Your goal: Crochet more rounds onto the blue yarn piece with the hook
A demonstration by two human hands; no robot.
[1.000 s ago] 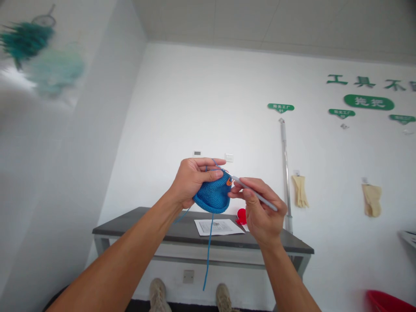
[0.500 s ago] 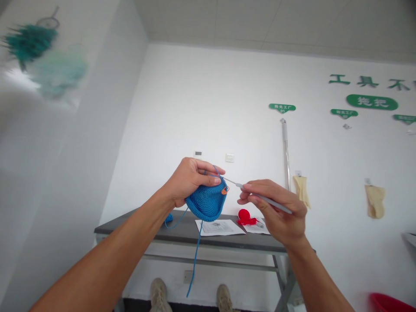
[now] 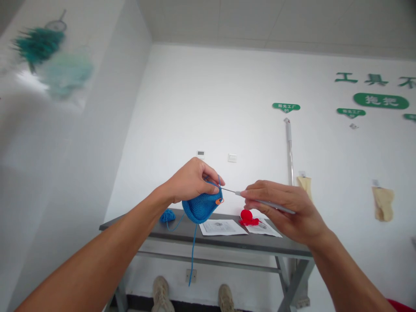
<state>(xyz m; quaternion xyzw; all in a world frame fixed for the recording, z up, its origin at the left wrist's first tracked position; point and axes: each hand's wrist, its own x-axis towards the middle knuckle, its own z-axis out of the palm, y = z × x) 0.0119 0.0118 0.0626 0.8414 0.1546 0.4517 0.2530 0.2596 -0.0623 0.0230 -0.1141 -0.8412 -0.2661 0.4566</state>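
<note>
My left hand (image 3: 198, 180) pinches the upper edge of a round, cupped piece of blue crochet (image 3: 199, 208), with working yarn running over its fingers. An orange stitch marker (image 3: 219, 201) hangs at the right edge of the piece. Between thumb and fingers, my right hand (image 3: 276, 206) grips a crochet hook (image 3: 271, 203) by its grey handle. The hook's thin metal tip meets the blue edge beside my left thumb; the exact stitch is too small to make out. A loose blue tail (image 3: 192, 260) dangles below the piece.
A dark grey table (image 3: 182, 232) stands below my hands. On it lie a blue yarn ball (image 3: 167, 216), a red yarn ball (image 3: 247, 216) and printed sheets (image 3: 222, 227). A metal pole (image 3: 289, 147) and cream cloths (image 3: 383, 203) hang on the wall behind.
The crochet piece has tilted and sits slightly lower and further left, with my left fingers curled more. The hook remains at its edge. The view has shifted a little, showing more of the blue ball.
</note>
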